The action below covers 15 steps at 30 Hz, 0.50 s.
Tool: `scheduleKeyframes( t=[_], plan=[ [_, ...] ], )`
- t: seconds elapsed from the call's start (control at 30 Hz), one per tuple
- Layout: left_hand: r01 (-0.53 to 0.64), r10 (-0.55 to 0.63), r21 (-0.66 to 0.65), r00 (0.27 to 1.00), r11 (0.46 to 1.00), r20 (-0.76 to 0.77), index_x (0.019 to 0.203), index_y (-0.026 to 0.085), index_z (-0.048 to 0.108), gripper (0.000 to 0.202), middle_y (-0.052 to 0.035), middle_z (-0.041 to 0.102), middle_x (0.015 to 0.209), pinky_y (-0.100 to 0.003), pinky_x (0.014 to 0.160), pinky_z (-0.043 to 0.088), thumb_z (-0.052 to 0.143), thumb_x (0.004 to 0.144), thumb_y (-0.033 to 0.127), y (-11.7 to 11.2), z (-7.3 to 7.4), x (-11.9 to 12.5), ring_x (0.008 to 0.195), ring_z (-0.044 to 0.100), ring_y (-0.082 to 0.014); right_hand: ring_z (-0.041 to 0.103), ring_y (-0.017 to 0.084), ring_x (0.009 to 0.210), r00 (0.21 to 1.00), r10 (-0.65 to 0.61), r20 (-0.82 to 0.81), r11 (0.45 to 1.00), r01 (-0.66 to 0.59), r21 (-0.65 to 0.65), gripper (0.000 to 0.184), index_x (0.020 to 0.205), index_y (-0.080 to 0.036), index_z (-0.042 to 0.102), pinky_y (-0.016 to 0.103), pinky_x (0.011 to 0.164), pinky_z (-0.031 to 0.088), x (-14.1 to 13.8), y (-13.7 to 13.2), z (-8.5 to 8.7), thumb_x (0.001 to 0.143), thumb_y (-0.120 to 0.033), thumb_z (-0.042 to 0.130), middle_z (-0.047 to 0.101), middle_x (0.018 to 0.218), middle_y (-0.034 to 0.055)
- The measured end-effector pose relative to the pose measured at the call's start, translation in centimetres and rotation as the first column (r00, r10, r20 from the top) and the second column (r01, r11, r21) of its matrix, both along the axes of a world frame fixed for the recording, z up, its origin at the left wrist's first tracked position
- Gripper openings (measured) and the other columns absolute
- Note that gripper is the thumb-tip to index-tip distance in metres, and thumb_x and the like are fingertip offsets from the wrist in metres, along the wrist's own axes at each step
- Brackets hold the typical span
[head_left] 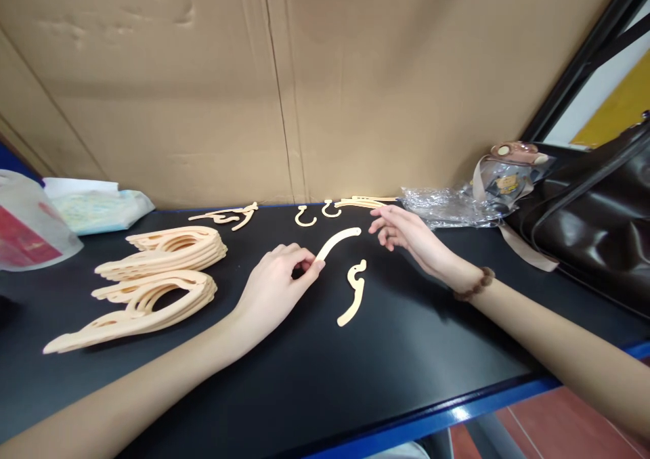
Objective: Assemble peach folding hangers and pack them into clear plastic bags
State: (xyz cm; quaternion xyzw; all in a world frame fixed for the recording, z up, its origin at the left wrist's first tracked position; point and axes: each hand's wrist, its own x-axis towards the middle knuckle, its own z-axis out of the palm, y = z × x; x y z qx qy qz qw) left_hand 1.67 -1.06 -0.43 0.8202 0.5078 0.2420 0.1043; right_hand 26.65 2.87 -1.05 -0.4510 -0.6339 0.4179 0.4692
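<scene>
My left hand (284, 276) pinches one end of a curved, cream-coloured hanger arm (338, 240), whose far end with a small hole points toward the right. Beside it, my right hand (401, 232) hovers with fingers apart, holding nothing. A second hanger piece (355, 296) with a notched, hooked top lies on the black table between my forearms. Further back lie two loose hanger hooks, one hook (305, 216) nearer the middle and another hook (331, 208) to its right. Several long, thin hanger pieces (365, 202) rest behind my right fingertips.
Stacked cream hangers (152, 303) fill the left of the black table (406, 378). Loose hanger parts (228, 215) lie behind them. A whitish plastic tub (30, 229) and a tissue pack (96, 208) stand far left. Clear plastic wrap (441, 205) and a dark bag (599, 208) are right. Cardboard (355, 86) stands behind.
</scene>
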Motion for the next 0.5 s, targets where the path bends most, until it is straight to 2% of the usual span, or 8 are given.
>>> scheduleKeyframes(
  t=[0.03, 0.07, 0.1, 0.13, 0.2, 0.27, 0.37, 0.5],
  plan=[
    [-0.009, 0.009, -0.008, 0.999, 1.000, -0.035, 0.068, 0.022, 0.059, 0.033, 0.0006, 0.059, 0.072, -0.033, 0.070, 0.040, 0.043, 0.091, 0.039, -0.1, 0.1, 0.0, 0.076, 0.052, -0.0196, 0.057, 0.014, 0.067, 0.982, -0.080, 0.170, 0.994, 0.065, 0.093, 0.034, 0.107, -0.017, 0.052, 0.026, 0.056, 0.045, 0.7, 0.7, -0.3, 0.091, -0.047, 0.044, 0.063, 0.091, 0.0062],
    [-0.016, 0.015, -0.013, 0.997, 1.000, -0.071, 0.064, 0.021, 0.056, 0.033, 0.0008, 0.058, 0.070, -0.032, 0.069, 0.039, 0.043, 0.090, 0.037, -0.2, 0.2, 0.0, 0.075, 0.052, -0.0196, 0.060, 0.016, 0.074, 0.918, -0.171, 0.357, 0.971, 0.096, 0.218, 0.032, 0.108, -0.017, 0.052, 0.029, 0.063, 0.048, 1.4, 1.5, -0.6, 0.091, -0.042, 0.044, 0.064, 0.095, 0.0077],
    [-0.020, 0.019, -0.013, 0.994, 1.000, -0.106, 0.060, 0.021, 0.053, 0.033, 0.0009, 0.057, 0.067, -0.032, 0.068, 0.038, 0.043, 0.088, 0.034, -0.2, 0.3, 0.1, 0.075, 0.051, -0.0195, 0.061, 0.018, 0.084, 0.814, -0.260, 0.520, 0.939, 0.087, 0.333, 0.031, 0.110, -0.016, 0.052, 0.033, 0.073, 0.050, 2.1, 2.3, -1.0, 0.091, -0.040, 0.044, 0.064, 0.102, 0.0096],
    [-0.022, 0.020, -0.011, 0.991, 1.000, -0.134, 0.056, 0.021, 0.049, 0.033, 0.0009, 0.056, 0.065, -0.031, 0.066, 0.037, 0.043, 0.087, 0.032, -0.3, 0.4, 0.1, 0.074, 0.050, -0.0193, 0.060, 0.021, 0.094, 0.752, -0.305, 0.585, 0.921, 0.075, 0.383, 0.033, 0.112, -0.015, 0.053, 0.038, 0.083, 0.049, 2.7, 3.0, -1.3, 0.090, -0.038, 0.045, 0.063, 0.109, 0.0122],
    [-0.016, 0.015, -0.006, 0.985, 1.000, -0.170, 0.053, 0.020, 0.042, 0.033, 0.0009, 0.054, 0.062, -0.030, 0.063, 0.035, 0.043, 0.085, 0.029, -0.3, 0.3, 0.2, 0.073, 0.049, -0.0189, 0.053, 0.028, 0.114, 0.671, -0.333, 0.662, 0.905, 0.032, 0.424, 0.040, 0.119, -0.013, 0.053, 0.046, 0.100, 0.040, 3.9, 4.1, -1.9, 0.090, -0.039, 0.046, 0.057, 0.124, 0.0165],
    [0.000, -0.004, -0.017, 0.982, 1.000, -0.191, 0.052, 0.020, 0.039, 0.032, 0.0007, 0.053, 0.061, -0.029, 0.061, 0.034, 0.043, 0.083, 0.029, -0.3, 0.1, 0.2, 0.073, 0.048, -0.0189, 0.044, 0.030, 0.127, 0.634, -0.317, 0.705, 0.908, -0.014, 0.420, 0.047, 0.127, -0.012, 0.050, 0.049, 0.108, 0.031, 4.7, 4.9, -2.4, 0.092, -0.041, 0.042, 0.050, 0.136, 0.0179],
    [0.059, -0.068, -0.050, 0.977, 0.997, -0.203, 0.053, 0.019, 0.036, 0.030, 0.0011, 0.051, 0.062, -0.028, 0.058, 0.033, 0.043, 0.081, 0.027, -0.1, -0.2, 0.3, 0.074, 0.049, -0.0181, 0.035, 0.030, 0.135, 0.571, -0.300, 0.764, 0.912, -0.065, 0.406, 0.056, 0.137, -0.012, 0.043, 0.048, 0.111, 0.028, 4.9, 5.6, -2.9, 0.095, -0.048, 0.035, 0.041, 0.146, 0.0161],
    [0.113, -0.123, -0.059, 0.969, 0.992, -0.213, 0.055, 0.019, 0.036, 0.026, 0.0027, 0.051, 0.062, -0.027, 0.058, 0.033, 0.046, 0.079, 0.026, -0.3, -0.4, 0.4, 0.072, 0.051, -0.0165, 0.032, 0.029, 0.138, 0.520, -0.296, 0.801, 0.910, -0.100, 0.401, 0.063, 0.142, -0.013, 0.039, 0.046, 0.112, 0.027, 4.4, 6.5, -3.2, 0.095, -0.055, 0.032, 0.036, 0.149, 0.0137]
  ],
)
